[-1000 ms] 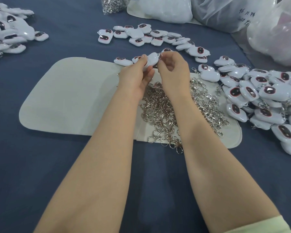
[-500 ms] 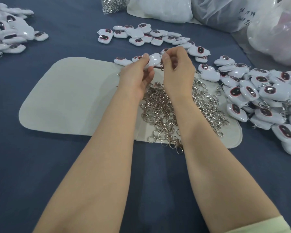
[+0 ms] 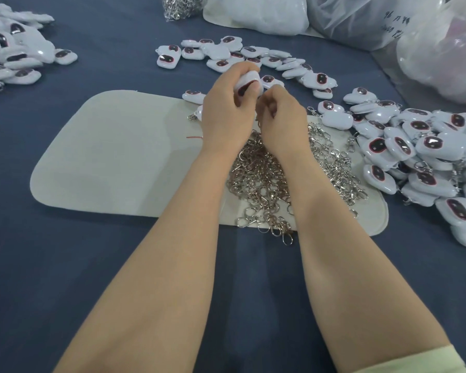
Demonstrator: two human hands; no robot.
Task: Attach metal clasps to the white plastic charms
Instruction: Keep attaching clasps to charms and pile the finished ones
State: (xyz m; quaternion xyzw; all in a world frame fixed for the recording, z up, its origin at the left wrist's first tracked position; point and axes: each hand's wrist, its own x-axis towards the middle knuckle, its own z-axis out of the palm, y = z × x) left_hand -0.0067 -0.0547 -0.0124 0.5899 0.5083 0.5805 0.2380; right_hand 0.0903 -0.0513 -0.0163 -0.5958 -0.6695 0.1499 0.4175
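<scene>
Blue cloth [image 3: 92,278] covers the table. At ten o'clock lies a pile of white charms [image 3: 19,57] with dark red ovals. A pale mat [image 3: 105,157] sits at the centre. Both bare forearms reach forward from six o'clock over it. The left hand [image 3: 226,117] is raised above the mat's far edge, fingers and thumb curled round one white charm [image 3: 246,82], dark oval facing the thumb. The right hand [image 3: 283,125] presses against it from the right, fingers tightly curled beside the charm's lower edge; what they pinch is hidden. Beneath both wrists, a heap of metal clasps [image 3: 264,179] spreads across the mat. More charms [image 3: 226,55] are strewn at twelve o'clock. A large heap [image 3: 428,157], some with clasps attached, fills three o'clock. Plastic bags [image 3: 361,20] stand at one o'clock.
</scene>
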